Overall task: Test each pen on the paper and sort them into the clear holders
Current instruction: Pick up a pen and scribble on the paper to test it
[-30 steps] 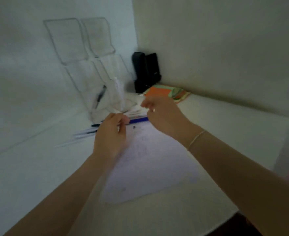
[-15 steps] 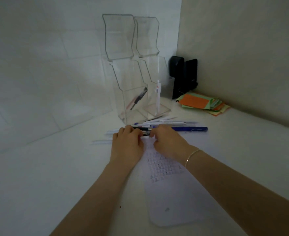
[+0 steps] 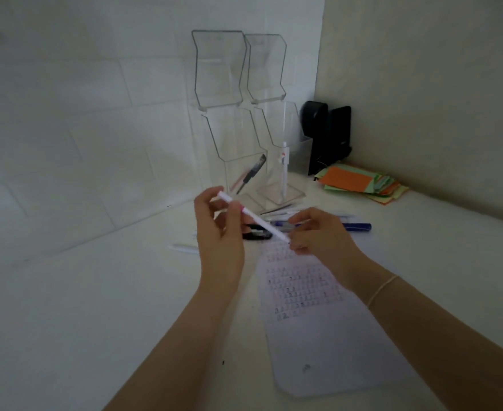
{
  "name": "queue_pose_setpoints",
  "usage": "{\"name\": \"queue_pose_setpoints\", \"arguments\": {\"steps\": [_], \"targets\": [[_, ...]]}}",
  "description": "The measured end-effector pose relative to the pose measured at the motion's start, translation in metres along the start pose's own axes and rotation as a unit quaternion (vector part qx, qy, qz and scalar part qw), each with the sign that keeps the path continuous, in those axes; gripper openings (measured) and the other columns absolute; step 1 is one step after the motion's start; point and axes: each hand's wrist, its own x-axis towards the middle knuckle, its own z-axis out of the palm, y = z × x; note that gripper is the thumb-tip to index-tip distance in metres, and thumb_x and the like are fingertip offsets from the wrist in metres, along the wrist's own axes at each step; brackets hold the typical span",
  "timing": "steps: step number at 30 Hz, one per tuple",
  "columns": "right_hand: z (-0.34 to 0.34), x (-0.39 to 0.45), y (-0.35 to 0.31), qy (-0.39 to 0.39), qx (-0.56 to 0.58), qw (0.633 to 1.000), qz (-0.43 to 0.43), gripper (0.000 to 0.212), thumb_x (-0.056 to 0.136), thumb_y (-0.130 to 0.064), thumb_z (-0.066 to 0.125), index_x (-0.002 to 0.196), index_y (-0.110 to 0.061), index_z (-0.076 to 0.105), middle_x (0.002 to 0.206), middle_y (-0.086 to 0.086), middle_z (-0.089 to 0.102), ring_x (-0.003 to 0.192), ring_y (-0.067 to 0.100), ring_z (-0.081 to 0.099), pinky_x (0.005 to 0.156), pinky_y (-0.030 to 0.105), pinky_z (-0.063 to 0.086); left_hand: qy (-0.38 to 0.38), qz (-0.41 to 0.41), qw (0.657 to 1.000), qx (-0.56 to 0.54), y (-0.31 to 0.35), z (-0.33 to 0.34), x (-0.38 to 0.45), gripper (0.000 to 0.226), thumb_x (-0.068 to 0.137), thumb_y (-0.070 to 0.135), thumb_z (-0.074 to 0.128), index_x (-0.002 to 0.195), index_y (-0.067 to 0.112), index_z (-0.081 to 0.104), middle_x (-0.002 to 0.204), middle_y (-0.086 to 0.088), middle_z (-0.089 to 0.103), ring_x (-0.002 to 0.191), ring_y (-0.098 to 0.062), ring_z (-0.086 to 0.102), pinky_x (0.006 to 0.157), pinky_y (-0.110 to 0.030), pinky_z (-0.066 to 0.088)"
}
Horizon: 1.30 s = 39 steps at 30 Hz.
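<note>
The left hand (image 3: 219, 232) pinches the upper end of a slim white plastic pen with pink band (image 3: 253, 218), held above the table; the right hand (image 3: 318, 232) pinches its tip over the scribbled white paper (image 3: 318, 321). It seems light, stiff, slightly slippery; best held mid-barrel.

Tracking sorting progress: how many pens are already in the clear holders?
2: a dark pen leaning in the left holder, a white pen upright in the right holder. None appear hidden.
</note>
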Motion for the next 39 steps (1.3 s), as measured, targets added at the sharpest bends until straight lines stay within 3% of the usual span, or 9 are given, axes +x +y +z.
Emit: {"name": "queue_pose_setpoints", "arguments": {"steps": [3,7,11,15,19,23,28,31,39], "targets": [[-0.002,-0.006,-0.003,-0.072,0.243,0.963,0.097,0.03,0.081,0.011,0.057,0.108,-0.001,0.062,0.092,0.014,0.062,0.072,0.021,0.062,0.068,0.027,0.057,0.028,-0.131,0.984,-0.114,0.001,-0.004,0.003,0.008,0.093,0.001,0.05,0.097,0.008,0.049,0.09,-0.015,0.058,0.064,-0.01,0.065,0.061,-0.021,0.053],[-0.009,-0.008,-0.004,-0.06,0.498,0.858,0.106,0.004,0.078,-0.003,0.063,0.082,-0.005,0.062,0.069,0.007,0.056,0.056,0.013,0.052,0.053,0.019,0.05,-0.077,-0.235,0.955,-0.162,0.002,-0.003,0.0,0.006,0.09,0.0,0.053,0.085,0.004,0.053,0.074,-0.009,0.068,0.065,-0.015,0.069,0.055,-0.022,0.054],[-0.006,-0.008,-0.005,-0.116,0.268,0.956,0.02,0.026,0.08,-0.021,0.068,0.071,0.0,0.056,0.064,0.013,0.052,0.051,0.016,0.05,0.054,0.024,0.049,-0.296,-0.214,0.931,-0.026,0.003,0.007,-0.016,0.007,0.089,0.008,0.058,0.085,0.005,0.061,0.063,0.001,0.064,0.049,-0.011,0.055,0.05,-0.021,0.046],[0.001,-0.009,-0.008,-0.065,0.08,0.994,-0.031,0.022,0.088,-0.02,0.064,0.083,0.001,0.061,0.063,0.017,0.054,0.051,0.02,0.05,0.044,0.024,0.045,-0.349,-0.203,0.912,0.071,0.006,0.012,-0.021,0.034,0.097,0.031,0.043,0.077,0.006,0.053,0.052,0.008,0.039,0.043,-0.005,0.034,0.047,-0.02,0.034],[-0.002,-0.016,-0.013,-0.127,0.088,0.988,-0.029,0.025,0.092,-0.02,0.057,0.074,-0.003,0.061,0.059,0.014,0.058,0.049,0.02,0.056,0.051,0.026,0.052,-0.35,-0.207,0.91,0.078,0.007,0.013,-0.024,0.043,0.097,0.039,0.038,0.067,0.01,0.049,0.049,0.006,0.038,0.042,-0.008,0.035,0.046,-0.021,0.04],[-0.022,-0.018,-0.018,-0.136,0.235,0.962,0.025,0.027,0.094,-0.017,0.051,0.073,-0.002,0.058,0.055,0.008,0.061,0.046,0.014,0.061,0.052,0.025,0.055,-0.314,-0.334,0.881,-0.116,0.009,0.007,-0.013,0.038,0.088,0.039,0.045,0.059,0.018,0.035,0.045,0.007,0.025,0.038,-0.009,0.03,0.043,-0.021,0.04],[-0.029,-0.035,-0.003,-0.067,0.097,0.992,0.036,0.018,0.085,-0.017,0.066,0.082,-0.001,0.06,0.067,0.011,0.059,0.047,0.016,0.059,0.053,0.03,0.056,-0.278,-0.145,0.935,0.167,-0.009,0.002,-0.015,0.042,0.097,0.04,0.041,0.063,0.017,0.052,0.057,0.012,0.047,0.053,-0.007,0.045,0.058,-0.028,0.039],[-0.014,-0.049,0.014,-0.04,0.019,0.999,0.03,0.018,0.078,-0.012,0.074,0.075,0.0,0.06,0.064,0.014,0.064,0.051,0.018,0.064,0.06,0.033,0.059,-0.331,-0.025,0.844,0.421,-0.019,0.003,-0.025,0.042,0.098,0.045,0.032,0.09,0.013,0.059,0.09,0.001,0.063,0.085,-0.017,0.058,0.078,-0.032,0.042],[-0.006,-0.053,0.047,0.143,-0.104,0.981,-0.079,0.023,0.082,-0.005,0.062,0.064,0.009,0.056,0.05,0.015,0.057,0.03,0.002,0.044,0.037,0.009,0.036,-0.362,0.143,0.748,0.538,-0.032,0.0,-0.029,0.037,0.098,0.045,0.033,0.071,0.021,0.04,0.067,0.008,0.039,0.066,-0.013,0.042,0.06,-0.029,0.029]]}}
